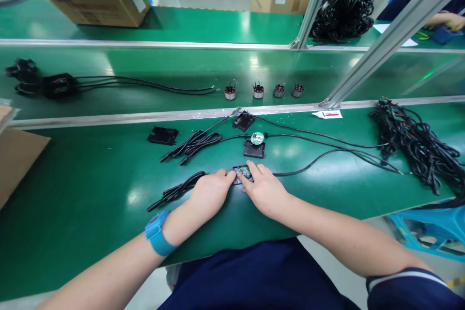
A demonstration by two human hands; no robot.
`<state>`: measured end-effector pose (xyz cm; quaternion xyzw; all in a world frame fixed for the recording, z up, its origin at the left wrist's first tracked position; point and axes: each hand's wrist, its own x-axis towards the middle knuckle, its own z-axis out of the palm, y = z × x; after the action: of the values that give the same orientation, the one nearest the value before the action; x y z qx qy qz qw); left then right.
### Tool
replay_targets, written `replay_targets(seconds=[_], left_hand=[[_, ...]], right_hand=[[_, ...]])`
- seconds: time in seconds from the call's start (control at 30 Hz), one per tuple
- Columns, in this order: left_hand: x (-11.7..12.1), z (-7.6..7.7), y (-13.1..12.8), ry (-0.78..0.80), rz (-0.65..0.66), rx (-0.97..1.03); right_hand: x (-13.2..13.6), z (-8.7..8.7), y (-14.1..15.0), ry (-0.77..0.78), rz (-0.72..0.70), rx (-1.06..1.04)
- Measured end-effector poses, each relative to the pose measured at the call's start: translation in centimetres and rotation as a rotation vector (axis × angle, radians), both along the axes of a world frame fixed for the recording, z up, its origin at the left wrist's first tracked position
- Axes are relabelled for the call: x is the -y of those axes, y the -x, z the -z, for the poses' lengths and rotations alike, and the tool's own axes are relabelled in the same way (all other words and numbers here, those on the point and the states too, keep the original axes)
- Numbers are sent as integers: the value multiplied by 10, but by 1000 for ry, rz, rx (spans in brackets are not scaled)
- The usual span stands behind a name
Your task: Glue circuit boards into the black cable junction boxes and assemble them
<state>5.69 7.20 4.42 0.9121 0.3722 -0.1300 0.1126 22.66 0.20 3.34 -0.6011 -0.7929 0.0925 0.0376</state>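
A small green circuit board [245,171] lies in a black plastic case on the green bench, between my two hands. My left hand [214,189], with a blue strap at its wrist, is closed with fingertips pressed at the case's left end. My right hand [264,189] grips the case's right side, thumb at the board and forefinger along the far edge. A bundled black cable [178,190] runs out to the left, and a black lead [308,168] goes right. Just beyond sit a round circuit board [257,138] and an open black case half [255,149].
Another black case half [162,135] and a coiled cable [199,143] lie farther back. Several small motor stators [258,91] stand on the rear ledge. A cable heap [417,145] and a white tube [328,114] are rightward. A slanted metal post [381,38] rises at right.
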Motion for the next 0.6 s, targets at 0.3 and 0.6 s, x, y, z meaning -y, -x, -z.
replay_targets(seconds=[0.3, 0.6], left_hand=[[-39, 12, 3, 611, -322, 500], [-25, -11, 2, 379, -21, 274]], right_hand=[[-18, -9, -10, 148, -99, 61], [20, -12, -9, 111, -132, -126]])
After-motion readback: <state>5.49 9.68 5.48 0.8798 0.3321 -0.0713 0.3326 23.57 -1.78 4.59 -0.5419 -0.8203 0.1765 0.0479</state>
